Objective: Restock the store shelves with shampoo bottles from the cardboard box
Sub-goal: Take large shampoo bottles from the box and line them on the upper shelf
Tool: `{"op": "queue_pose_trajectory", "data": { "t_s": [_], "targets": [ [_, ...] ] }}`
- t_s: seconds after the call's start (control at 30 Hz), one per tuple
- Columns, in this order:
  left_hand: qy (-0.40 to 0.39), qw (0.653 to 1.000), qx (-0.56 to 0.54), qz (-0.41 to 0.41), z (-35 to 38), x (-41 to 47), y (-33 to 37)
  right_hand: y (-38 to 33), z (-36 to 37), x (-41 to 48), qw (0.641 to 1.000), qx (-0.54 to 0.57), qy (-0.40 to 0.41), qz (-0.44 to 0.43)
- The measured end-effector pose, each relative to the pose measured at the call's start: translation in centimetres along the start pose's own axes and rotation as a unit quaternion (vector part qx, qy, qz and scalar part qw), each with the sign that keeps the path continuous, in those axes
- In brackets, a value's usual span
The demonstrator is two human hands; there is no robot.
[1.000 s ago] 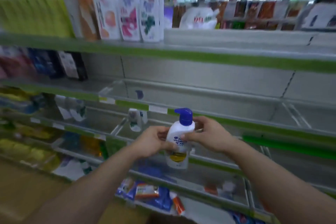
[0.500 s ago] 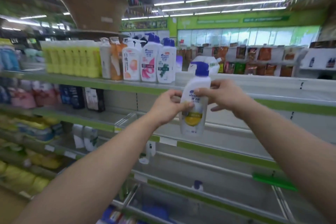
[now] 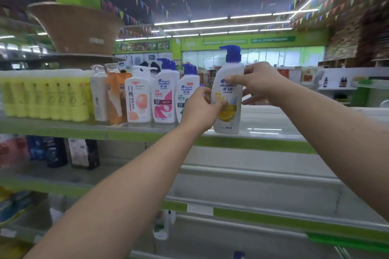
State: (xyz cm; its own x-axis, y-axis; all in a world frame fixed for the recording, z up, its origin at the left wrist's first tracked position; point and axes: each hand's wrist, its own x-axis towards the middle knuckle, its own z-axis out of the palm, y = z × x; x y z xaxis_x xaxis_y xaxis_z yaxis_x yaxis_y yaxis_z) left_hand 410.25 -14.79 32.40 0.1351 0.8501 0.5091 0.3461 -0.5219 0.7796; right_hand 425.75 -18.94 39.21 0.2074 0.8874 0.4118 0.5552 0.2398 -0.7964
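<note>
held bottle: white plastic shampoo bottle [image 3: 228, 94], upright, a bit above dead centre of the view. It has a blue pump top [image 3: 230, 53], a blue logo and lemon slices on the label.
where it is: its base is right at the front lip of the top shelf [image 3: 273, 120]. Honestly can't tell if it's touching down or just above it.
left hand [image 3: 200, 109]: comes in from 7 o'clock, forearm bare. It grips the bottle's lower left side, thumb curled onto the lemon part of the label.
right hand [image 3: 259, 84]: reaches in from 4 o'clock and grips the upper half. The thumb lies across the logo and the fingers wrap round the back, a couple poking out at the bottle's 3 o'clock.
neighbours at 9 o'clock: the closest is a green-label pump bottle [image 3: 186, 92], partly behind the left hand. Next come a pink-label one [image 3: 164, 99] and a peach-label one [image 3: 137, 99] with a white pump, all upright and glossy.
further out at 9 o'clock: a slim white bottle [image 3: 98, 94], an orange bottle [image 3: 113, 94], then a tight row of yellow bottles [image 3: 46, 94], blurry.
shelf look: pale smooth deck with a green front strip [image 3: 252, 143].
shelf below: dark bottles [image 3: 56, 151] at 8 o'clock.
up at 10 o'clock: big brown woven basket [image 3: 75, 27], flared shape, contents not visible.
</note>
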Motion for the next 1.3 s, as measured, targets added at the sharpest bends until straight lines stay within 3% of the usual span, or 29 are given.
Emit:
{"op": "queue_pose_trajectory", "data": {
  "t_s": [0.37,0.7,1.3],
  "targets": [
    [-0.101,0.993,0.057,-0.004,0.7,5.7,-5.6,4.6,5.3,9.7,0.998,-0.002,0.017,0.055],
    [-0.238,0.956,0.169,-0.03,1.9,7.7,-7.1,6.5,7.1,14.9,0.997,0.002,0.016,0.071],
    [-0.217,0.961,0.17,0.012,0.0,7.7,-8.1,7.0,9.2,18.3,0.996,0.003,0.006,0.088]
  ]
}}
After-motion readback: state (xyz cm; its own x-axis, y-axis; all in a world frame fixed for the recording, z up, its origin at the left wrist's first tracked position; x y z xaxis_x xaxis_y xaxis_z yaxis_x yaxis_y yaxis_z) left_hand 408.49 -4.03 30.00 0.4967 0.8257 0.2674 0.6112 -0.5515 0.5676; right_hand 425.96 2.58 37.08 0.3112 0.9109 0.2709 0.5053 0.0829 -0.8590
